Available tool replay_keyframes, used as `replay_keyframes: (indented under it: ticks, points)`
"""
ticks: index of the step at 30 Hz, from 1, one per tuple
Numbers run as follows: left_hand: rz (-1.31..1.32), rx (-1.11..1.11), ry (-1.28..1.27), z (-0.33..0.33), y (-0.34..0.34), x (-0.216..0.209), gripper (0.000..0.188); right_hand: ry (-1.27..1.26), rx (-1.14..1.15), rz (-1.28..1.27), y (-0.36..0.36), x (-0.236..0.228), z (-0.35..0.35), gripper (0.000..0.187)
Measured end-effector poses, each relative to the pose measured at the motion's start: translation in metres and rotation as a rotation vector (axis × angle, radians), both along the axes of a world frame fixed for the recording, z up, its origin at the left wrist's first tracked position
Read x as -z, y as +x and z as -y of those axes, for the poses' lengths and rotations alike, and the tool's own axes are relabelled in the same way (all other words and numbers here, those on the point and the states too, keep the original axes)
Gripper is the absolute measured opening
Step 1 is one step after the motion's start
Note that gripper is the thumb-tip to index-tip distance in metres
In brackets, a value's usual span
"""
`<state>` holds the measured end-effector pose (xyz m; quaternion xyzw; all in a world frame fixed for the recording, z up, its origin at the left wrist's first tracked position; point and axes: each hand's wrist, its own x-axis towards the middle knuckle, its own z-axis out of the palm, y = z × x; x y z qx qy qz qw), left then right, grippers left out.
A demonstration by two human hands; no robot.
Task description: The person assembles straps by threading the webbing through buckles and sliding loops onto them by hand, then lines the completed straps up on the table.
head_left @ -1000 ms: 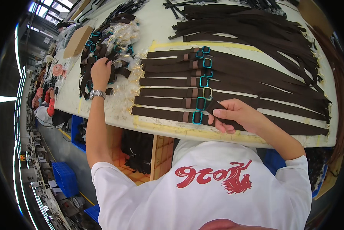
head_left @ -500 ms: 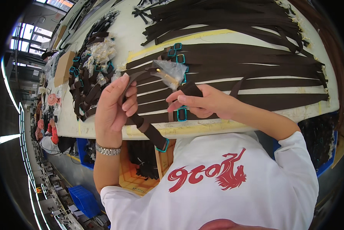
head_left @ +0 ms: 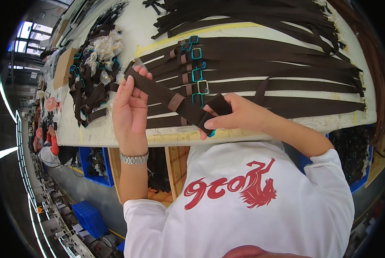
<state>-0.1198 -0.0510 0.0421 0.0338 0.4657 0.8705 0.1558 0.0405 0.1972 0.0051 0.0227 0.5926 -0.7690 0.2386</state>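
A dark brown webbing strap (head_left: 157,91) runs slantwise between my hands. My left hand (head_left: 131,101) pinches its upper left end, thumb on top, with a bit of clear plastic wrap (head_left: 139,64) beside the fingers. My right hand (head_left: 237,115) grips the lower right end, where the webbing is folded over. A teal buckle (head_left: 211,133) partly shows under the right fingers; the rest is hidden. On the strap between both hands sits a brown keeper loop (head_left: 176,102). Behind it, similar straps (head_left: 265,81) lie side by side on the table, with teal buckles (head_left: 196,75) at their left ends.
A heap of straps with buckles and plastic wrap (head_left: 102,51) lies at the table's left, next to a cardboard piece (head_left: 63,66). More dark straps (head_left: 244,15) are piled at the far side. Blue crates (head_left: 89,219) stand below. Another person (head_left: 50,150) sits at far left.
The strap's buckle end, which hung below my left hand, is now in my right hand. The plastic-wrapped piece that dangled between the hands is mostly out of sight behind my left fingers.
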Motion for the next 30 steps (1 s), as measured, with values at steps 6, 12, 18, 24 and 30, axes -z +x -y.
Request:
replay_keyframes:
  ticks: [6,12,18,24,30]
  points:
    - [-0.113,-0.129,-0.168,0.058,0.012,0.028,0.027,-0.118,0.011,-0.045,-0.002,0.001,-0.004,0.04]
    - [-0.945,-0.04,-1.267,0.042,0.078,0.01,0.02,-0.14,0.021,0.002,-0.002,0.006,-0.004,0.037]
    - [-1.55,0.282,-1.14,-0.024,0.073,0.011,0.052,-0.147,0.031,-0.025,0.006,0.005,-0.003,0.036]
    - [-1.425,0.333,-1.113,-0.024,0.069,0.031,0.038,-0.096,0.067,0.02,0.017,0.006,-0.009,0.041]
    - [-1.014,0.71,-1.051,-0.023,0.056,0.019,0.017,0.165,0.236,-0.205,0.027,0.007,-0.007,0.038]
